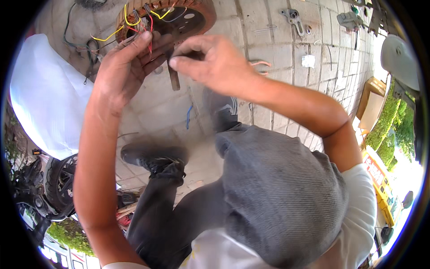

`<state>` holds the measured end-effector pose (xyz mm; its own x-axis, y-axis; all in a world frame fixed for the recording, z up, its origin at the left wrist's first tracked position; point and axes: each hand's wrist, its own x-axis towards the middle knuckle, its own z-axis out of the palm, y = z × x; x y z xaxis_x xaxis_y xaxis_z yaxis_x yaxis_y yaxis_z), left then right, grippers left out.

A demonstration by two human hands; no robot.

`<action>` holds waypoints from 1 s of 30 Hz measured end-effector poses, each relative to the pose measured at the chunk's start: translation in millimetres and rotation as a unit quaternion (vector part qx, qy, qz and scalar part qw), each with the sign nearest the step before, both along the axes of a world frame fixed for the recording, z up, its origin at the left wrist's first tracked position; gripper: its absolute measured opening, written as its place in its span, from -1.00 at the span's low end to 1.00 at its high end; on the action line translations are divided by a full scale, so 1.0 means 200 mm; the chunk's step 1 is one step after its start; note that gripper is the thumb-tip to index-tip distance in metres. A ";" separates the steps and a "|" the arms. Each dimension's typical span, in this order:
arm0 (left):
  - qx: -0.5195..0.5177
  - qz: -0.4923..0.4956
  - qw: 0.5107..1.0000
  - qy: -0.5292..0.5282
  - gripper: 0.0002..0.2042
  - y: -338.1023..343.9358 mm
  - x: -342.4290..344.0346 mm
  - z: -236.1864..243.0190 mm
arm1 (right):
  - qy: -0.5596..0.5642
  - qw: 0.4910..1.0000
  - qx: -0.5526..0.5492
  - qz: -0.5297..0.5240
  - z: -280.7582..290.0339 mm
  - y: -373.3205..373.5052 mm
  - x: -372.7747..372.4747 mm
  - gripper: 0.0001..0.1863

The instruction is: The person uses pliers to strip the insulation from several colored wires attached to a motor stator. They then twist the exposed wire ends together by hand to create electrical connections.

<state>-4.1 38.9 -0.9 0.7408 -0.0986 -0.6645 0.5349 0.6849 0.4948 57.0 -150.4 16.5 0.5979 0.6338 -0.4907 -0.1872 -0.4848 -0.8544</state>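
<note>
While the person's grey-trousered knee fills the lower centre of the frame, both forearms extend toward the upper centre. The left hand has its fingers pressed together around a bundle of red and yellow wires. The right hand has thumb and forefinger pinched together, apparently on a thin dark wire end; blur prevents confirmation. Beyond the hands, at the top centre, lies the round motor hub on the paved floor. A metal bracket lies at the upper right.
</note>
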 end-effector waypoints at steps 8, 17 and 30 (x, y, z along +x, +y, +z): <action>0.040 -0.092 0.995 0.023 -0.75 0.10 0.05 0.00 | 0.101 0.992 -0.080 0.014 0.21 -0.02 0.08 -0.66; 0.049 0.036 0.998 -0.007 -0.72 -0.02 0.01 -0.01 | 0.135 0.939 0.044 -0.312 0.01 0.18 -0.17 -0.74; 0.049 -0.042 0.997 0.031 -0.67 0.05 -0.03 -0.05 | 0.260 0.857 0.143 -0.421 -0.06 0.31 -0.28 -0.79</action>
<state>-9.8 48.1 -11.7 0.6895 -0.0903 -0.7187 0.6198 0.5870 0.5209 1.4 -87.4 3.9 0.6498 0.2250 -0.7260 -0.7596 0.2245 -0.6104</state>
